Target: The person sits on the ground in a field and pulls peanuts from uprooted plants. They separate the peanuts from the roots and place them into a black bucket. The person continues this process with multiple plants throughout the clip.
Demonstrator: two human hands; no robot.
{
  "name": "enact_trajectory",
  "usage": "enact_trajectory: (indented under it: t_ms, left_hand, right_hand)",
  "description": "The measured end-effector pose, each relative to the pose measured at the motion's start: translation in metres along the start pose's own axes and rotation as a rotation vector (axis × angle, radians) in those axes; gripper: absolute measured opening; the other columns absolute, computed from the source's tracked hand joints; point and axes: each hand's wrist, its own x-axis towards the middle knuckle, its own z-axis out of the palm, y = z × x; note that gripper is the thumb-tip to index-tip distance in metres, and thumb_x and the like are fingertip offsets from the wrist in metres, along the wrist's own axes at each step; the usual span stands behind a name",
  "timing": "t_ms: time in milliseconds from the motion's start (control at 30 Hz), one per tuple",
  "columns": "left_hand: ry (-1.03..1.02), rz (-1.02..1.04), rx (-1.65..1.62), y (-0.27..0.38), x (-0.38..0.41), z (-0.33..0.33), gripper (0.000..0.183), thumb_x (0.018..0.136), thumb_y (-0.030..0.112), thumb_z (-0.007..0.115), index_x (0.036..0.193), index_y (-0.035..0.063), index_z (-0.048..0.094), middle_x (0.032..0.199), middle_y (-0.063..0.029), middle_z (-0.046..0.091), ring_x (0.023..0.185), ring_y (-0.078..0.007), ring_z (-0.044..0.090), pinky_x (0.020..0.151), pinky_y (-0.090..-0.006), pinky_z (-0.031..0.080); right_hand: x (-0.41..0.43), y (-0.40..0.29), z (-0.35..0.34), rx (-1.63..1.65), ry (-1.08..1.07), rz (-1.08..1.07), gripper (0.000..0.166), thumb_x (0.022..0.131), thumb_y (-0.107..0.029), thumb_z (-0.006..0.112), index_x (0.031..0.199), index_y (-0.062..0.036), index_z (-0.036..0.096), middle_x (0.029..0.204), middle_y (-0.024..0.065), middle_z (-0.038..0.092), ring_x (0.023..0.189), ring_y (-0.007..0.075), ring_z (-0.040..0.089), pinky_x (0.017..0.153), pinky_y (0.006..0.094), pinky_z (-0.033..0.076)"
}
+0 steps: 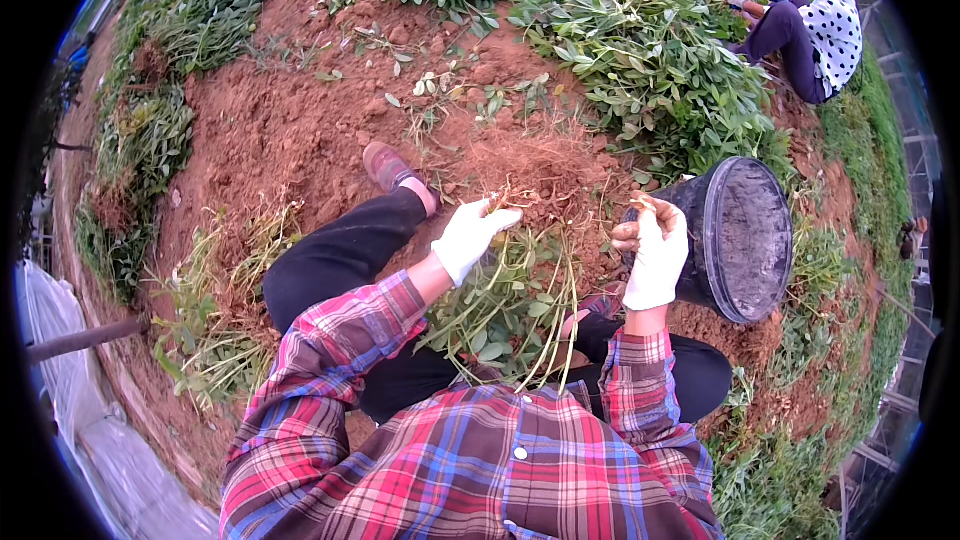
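My left hand point(474, 235), in a white glove, grips the root end of an uprooted peanut plant point(517, 292). Its pale roots stick out past my thumb, and its green stems and leaves hang down between my legs. To the right, my right hand point(654, 247) is raised in a white glove with soil-stained fingers. Its fingertips are pinched on a small tan peanut pod point(642, 199), which the fingers partly cover. Just beyond that hand, a black plastic bucket point(697, 240) leans with its mouth to the right; its inner wall is smeared with dried soil.
Reddish loose soil point(300, 120) lies ahead. Heaped green plants point(660, 60) stand beyond the bucket, and pulled plants point(225, 307) lie by my left knee. Another person point(817, 37) sits at the far right. Plastic sheeting point(112, 450) and a pole point(86, 340) are at left.
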Motion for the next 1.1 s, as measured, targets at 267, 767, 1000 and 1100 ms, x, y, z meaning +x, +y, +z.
enact_trajectory:
  t_ms: [267, 767, 1000, 1100]
  left_hand:
    - [-0.021, -0.034, -0.116, -0.006, 0.004, 0.003, 0.026, 0.083, 0.022, 0.063, 0.092, -0.0020, 0.061, 0.083, 0.0001, 0.060, 0.079, -0.0070, 0.052, 0.072, -0.0239, 0.041]
    - [-0.137, 0.102, -0.065, -0.015, 0.000, 0.005, 0.030, 0.082, 0.015, 0.064, 0.108, -0.0002, 0.058, 0.099, -0.0017, 0.061, 0.089, -0.0085, 0.053, 0.080, -0.0248, 0.042]
    - [-0.126, 0.119, -0.044, -0.017, -0.001, 0.005, 0.031, 0.082, 0.015, 0.064, 0.108, 0.0001, 0.058, 0.100, -0.0025, 0.061, 0.090, -0.0091, 0.053, 0.081, -0.0246, 0.042]
    - [-0.099, 0.074, -0.022, -0.020, -0.001, 0.004, 0.031, 0.082, 0.016, 0.064, 0.108, 0.0004, 0.058, 0.098, -0.0018, 0.061, 0.090, -0.0090, 0.053, 0.081, -0.0247, 0.042]
  right_hand:
    - [0.049, -0.071, -0.132, -1.045, 0.694, -0.447, 0.039, 0.085, -0.021, 0.062, 0.117, -0.0025, 0.054, 0.109, 0.0110, 0.053, 0.094, 0.0208, 0.056, 0.083, 0.0326, 0.045]
    - [-0.015, 0.044, 0.049, -0.836, -0.224, -0.188, 0.032, 0.078, -0.027, 0.068, 0.099, -0.0048, 0.062, 0.088, 0.0103, 0.056, 0.080, 0.0262, 0.058, 0.071, 0.0357, 0.046]
    - [-0.017, 0.055, 0.047, -0.739, -0.192, -0.454, 0.019, 0.076, -0.018, 0.070, 0.089, -0.0046, 0.065, 0.084, 0.0102, 0.057, 0.072, 0.0272, 0.059, 0.064, 0.0360, 0.047]
    - [-0.025, 0.059, 0.045, -0.748, -0.169, -0.704, 0.017, 0.077, -0.016, 0.069, 0.090, -0.0055, 0.064, 0.079, 0.0087, 0.056, 0.065, 0.0265, 0.057, 0.058, 0.0354, 0.047]
